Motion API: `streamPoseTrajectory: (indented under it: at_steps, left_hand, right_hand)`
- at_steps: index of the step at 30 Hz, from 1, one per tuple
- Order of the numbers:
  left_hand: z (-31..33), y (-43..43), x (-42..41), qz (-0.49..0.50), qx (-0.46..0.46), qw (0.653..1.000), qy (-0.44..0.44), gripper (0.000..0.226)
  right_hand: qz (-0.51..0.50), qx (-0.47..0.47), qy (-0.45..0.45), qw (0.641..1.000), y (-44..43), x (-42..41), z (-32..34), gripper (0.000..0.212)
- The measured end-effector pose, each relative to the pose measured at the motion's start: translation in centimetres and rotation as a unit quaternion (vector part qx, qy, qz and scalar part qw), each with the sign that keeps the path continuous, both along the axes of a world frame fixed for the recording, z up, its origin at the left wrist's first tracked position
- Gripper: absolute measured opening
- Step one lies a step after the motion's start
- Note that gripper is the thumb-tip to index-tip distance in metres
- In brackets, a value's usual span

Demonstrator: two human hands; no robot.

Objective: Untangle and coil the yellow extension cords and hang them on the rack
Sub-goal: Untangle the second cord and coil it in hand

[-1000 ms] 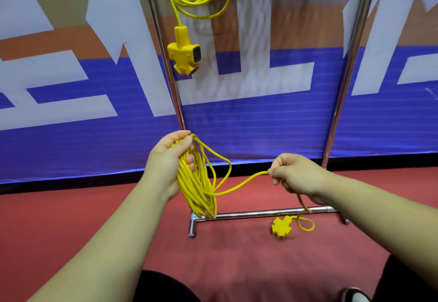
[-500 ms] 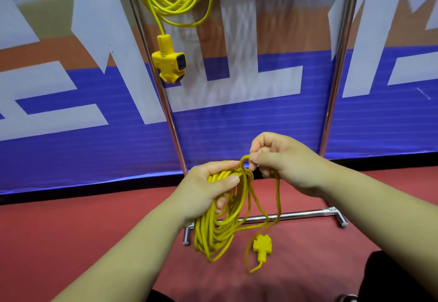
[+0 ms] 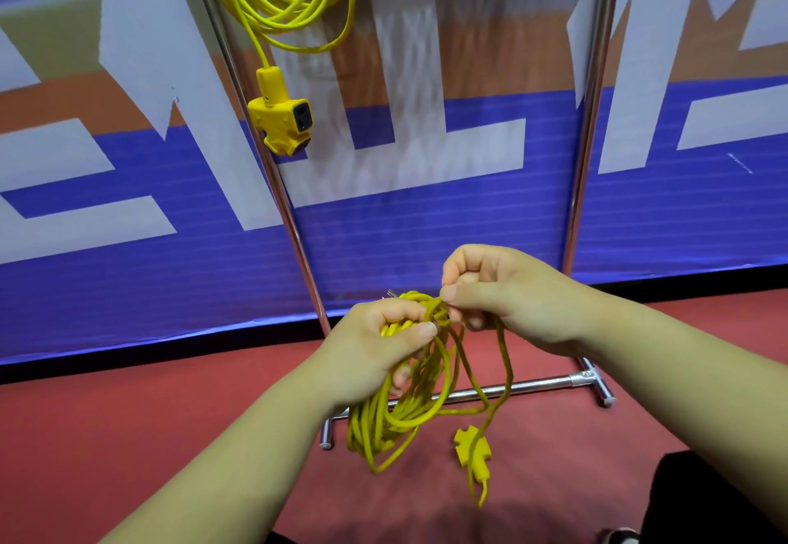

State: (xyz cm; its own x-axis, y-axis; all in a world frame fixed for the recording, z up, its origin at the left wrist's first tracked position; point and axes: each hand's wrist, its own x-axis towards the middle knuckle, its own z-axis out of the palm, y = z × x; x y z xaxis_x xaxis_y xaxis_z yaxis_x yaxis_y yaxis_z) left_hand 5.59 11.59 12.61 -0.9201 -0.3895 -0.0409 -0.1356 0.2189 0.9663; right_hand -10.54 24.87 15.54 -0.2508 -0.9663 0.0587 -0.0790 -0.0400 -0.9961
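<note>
Here the left hand (image 3: 383, 343) grips the top of a yellow coil (image 3: 396, 420), its fingers curled round the bundled loops, on the near side of the rack (image 3: 533, 386). The right hand (image 3: 503, 296) is just beside it at the same bundle and pinches one strand between thumb and bent fingers. The loops hang down from the left hand over the red floor (image 3: 128, 415); I cannot tell whether the lowest loop touches it. A free end with a yellow socket (image 3: 472, 452) hangs right of the loops, a little blurred.

The two posts of the rack stand left and right of the hands, the left post behind the left hand, the right post near the right wrist. Between the posts there is open room above the hands. The hung cord (image 3: 290, 1) is at the far upper left beside the left post, and its block (image 3: 281, 117) hangs under it. Behind the rack is a blue banner (image 3: 426, 236).

The top of the hung cord is cut off by the upper edge. The loops partly hide the fingertips of the left hand, and the strand's path inside the right hand is hidden. A shoe (image 3: 618, 537) is cut by the bottom edge.
</note>
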Motion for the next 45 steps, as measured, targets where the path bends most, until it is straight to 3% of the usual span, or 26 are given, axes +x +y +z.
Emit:
streamPoseTrajectory:
  at_steps: [6, 10, 23, 30, 35, 38, 45]
  left_hand:
    - [1.0, -0.4, 0.3, 0.061, -0.021, 0.996, 0.054, 0.017]
    - [1.9, -1.2, 0.7, 0.138, 0.032, 0.985, 0.101, 0.009]
    - [4.1, -4.6, 3.3, 0.261, 0.118, 0.937, 0.202, 0.014]
    - [2.8, -6.7, 4.6, 0.288, 0.134, 0.93, 0.183, 0.012]
    - [0.2, -9.4, 5.3, 0.339, 0.157, 0.918, 0.132, 0.041]
    - [-0.8, -10.5, 5.7, 0.39, 0.165, 0.895, 0.143, 0.045]
    - [0.4, -10.1, 6.2, 0.374, 0.178, 0.883, 0.219, 0.037]
  right_hand:
    - [-0.011, -0.021, -0.068, 0.997, 0.0, -0.6, -0.4, 0.026]
    - [-0.014, 0.016, -0.066, 0.998, -0.1, -0.9, -1.2, 0.026]
    - [0.002, 0.165, 0.055, 0.985, -2.2, -1.0, -6.4, 0.019]
    - [-0.02, 0.142, 0.019, 0.99, -3.1, 0.0, -5.7, 0.018]
    - [-0.144, 0.091, -0.035, 0.985, -3.9, 0.3, -3.5, 0.022]
    - [-0.188, 0.132, -0.091, 0.969, -3.9, 0.6, -3.3, 0.009]
    - [-0.175, 0.304, -0.064, 0.934, -3.5, 0.8, -5.2, 0.02]
